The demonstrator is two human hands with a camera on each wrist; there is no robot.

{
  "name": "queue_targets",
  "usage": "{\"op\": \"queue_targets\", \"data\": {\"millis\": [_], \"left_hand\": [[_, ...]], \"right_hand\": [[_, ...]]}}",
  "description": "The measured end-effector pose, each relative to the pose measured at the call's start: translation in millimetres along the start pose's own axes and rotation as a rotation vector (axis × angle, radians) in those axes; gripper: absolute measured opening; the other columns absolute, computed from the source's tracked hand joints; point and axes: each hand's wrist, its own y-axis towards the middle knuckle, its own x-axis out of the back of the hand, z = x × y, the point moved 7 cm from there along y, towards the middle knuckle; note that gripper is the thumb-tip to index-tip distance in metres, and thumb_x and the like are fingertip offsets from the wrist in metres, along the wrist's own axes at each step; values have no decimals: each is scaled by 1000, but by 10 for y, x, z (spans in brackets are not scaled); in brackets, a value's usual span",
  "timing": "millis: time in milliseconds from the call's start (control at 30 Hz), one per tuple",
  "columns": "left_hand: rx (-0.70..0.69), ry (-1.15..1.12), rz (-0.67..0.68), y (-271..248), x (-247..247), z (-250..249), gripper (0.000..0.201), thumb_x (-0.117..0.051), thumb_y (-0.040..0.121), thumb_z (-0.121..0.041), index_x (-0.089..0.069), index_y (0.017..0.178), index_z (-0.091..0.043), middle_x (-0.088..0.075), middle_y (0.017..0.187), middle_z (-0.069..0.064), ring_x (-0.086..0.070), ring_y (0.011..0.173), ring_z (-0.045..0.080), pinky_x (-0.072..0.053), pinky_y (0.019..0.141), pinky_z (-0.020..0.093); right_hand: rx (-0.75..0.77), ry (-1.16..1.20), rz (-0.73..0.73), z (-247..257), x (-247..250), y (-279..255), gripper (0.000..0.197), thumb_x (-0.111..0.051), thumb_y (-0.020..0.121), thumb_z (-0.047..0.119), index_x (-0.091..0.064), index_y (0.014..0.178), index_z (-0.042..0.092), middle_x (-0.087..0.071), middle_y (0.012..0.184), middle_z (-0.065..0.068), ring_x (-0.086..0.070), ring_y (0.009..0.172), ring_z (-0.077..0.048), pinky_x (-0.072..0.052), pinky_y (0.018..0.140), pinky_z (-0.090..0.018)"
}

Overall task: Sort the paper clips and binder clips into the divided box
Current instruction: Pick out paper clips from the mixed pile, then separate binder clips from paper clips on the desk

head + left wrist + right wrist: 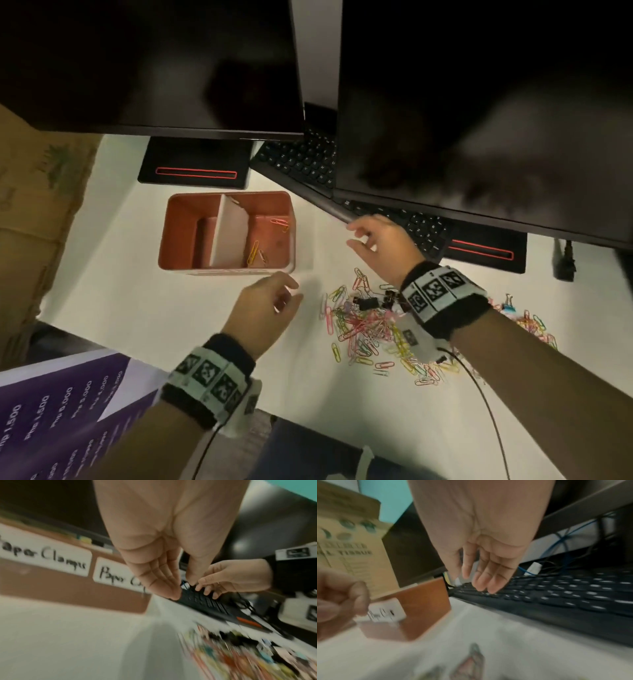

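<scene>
Our left hand point(265, 306) hovered over the white desk point(144, 308) just in front of the divided box point(171, 236), near its front right corner. Its fingers were loosely curled, with thumb and fingertips drawn close; in the left wrist view the fingers point(164, 582) lay nearly straight and pressed side by side, the thumb close beside them. Something thin may have sat between thumb and fingers, but blur kept us from telling, so we could not say whether that hand held anything.

Our right hand point(380, 245) hung in the air to the right of the box, over the edge of the black keyboard point(421, 226). Its fingers point(484, 578) were relaxed and slightly spread, apart from one another, and held nothing.

The box stood upright with a white divider point(229, 233) splitting it into two compartments. A few paper clips point(255, 251) lay in the right compartment, yellow and pink ones; we could make out nothing in the left. On its front wall the left wrist view showed two white labels point(46, 555), the left one reading "Paper Clamps".

The loose pile of coloured paper clips point(370, 329) sprawled on the desk under and beside our right wrist, with black binder clips point(368, 302) at its far edge and a blue binder clip point(509, 306) further right.

Bare desk lay between the pile and the box. Two dark monitors point(154, 61) overhung the back of the desk, and a cardboard carton point(30, 192) closed in the left side.
</scene>
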Motion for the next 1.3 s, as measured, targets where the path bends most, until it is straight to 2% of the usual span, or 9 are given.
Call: {"op": "queue_targets", "data": {"millis": [100, 167, 267, 367, 500, 733, 933, 1100, 1300], "left_hand": [[82, 28, 178, -19, -496, 129, 35, -64, 83, -29, -53, 115, -20, -56, 98, -1, -55, 75, 10, -48, 74, 24], [141, 27, 206, 23, -698, 164, 48, -63, 83, -32, -45, 125, -18, -49, 112, 2, -54, 91, 14, -47, 84, 26], [163, 17, 184, 123, -885, 127, 54, -64, 81, -27, -42, 128, -15, -42, 121, 5, -50, 108, 20, -43, 97, 30], [163, 10, 189, 189, -981, 87, 57, -70, 75, -20, -45, 127, -15, -40, 122, 4, -47, 111, 22, -42, 99, 32], [148, -8, 234, 225, -1015, 74, 61, -76, 69, -14, -49, 124, -15, -41, 120, 5, -50, 106, 22, -48, 95, 36], [17, -22, 273, 179, -934, 29, 54, -77, 69, -15, -57, 118, -12, -43, 108, 2, -45, 93, 12, -37, 86, 16], [23, 18, 184, 225, -924, 177, 28, -63, 82, -9, -62, 110, -12, -56, 107, 5, -47, 85, 10, -38, 82, 16], [98, -25, 159, 270, -897, 234, 17, -63, 79, -3, -64, 95, -9, -62, 91, 5, -59, 84, 19, -49, 84, 29], [-10, 160, 167, 303, -904, 239, 13, -52, 89, -10, -64, 91, -7, -57, 92, 9, -53, 88, 23, -34, 75, 21]], "right_hand": [[-155, -188, 165, -468, -158, -48, 33, -59, 88, 30, -53, 120, 22, -57, 116, -3, -58, 94, -17, -50, 86, -33], [-224, -233, 235, -619, -297, -65, 39, -62, 85, 35, -52, 120, 21, -55, 119, -5, -58, 101, -21, -49, 87, -35], [-268, -216, 246, -657, -470, -63, 46, -69, 78, 37, -52, 117, 19, -53, 117, -5, -56, 102, -22, -47, 87, -33], [-262, -179, 202, -646, -569, -54, 42, -73, 76, 28, -54, 113, 18, -51, 114, -4, -56, 100, -23, -44, 82, -29], [-243, -171, 207, -658, -629, -24, 31, -72, 77, 19, -58, 104, 15, -56, 107, -5, -56, 97, -23, -43, 77, -27], [-222, -211, 254, -696, -593, 10, 17, -72, 78, 24, -64, 88, 12, -52, 87, 1, -50, 81, -16, -38, 68, -25], [-46, -199, 309, -524, -625, -31, 15, -69, 81, 26, -65, 87, 13, -51, 90, 3, -49, 82, -14, -41, 72, -26], [181, -306, 455, -173, -862, -102, 10, -68, 80, 15, -65, 86, 8, -54, 110, -3, -52, 96, -21, -47, 84, -35], [194, -438, 551, -256, -954, -148, 7, -57, 85, 7, -60, 92, 6, -56, 107, -10, -54, 97, -28, -47, 82, -39]]}}
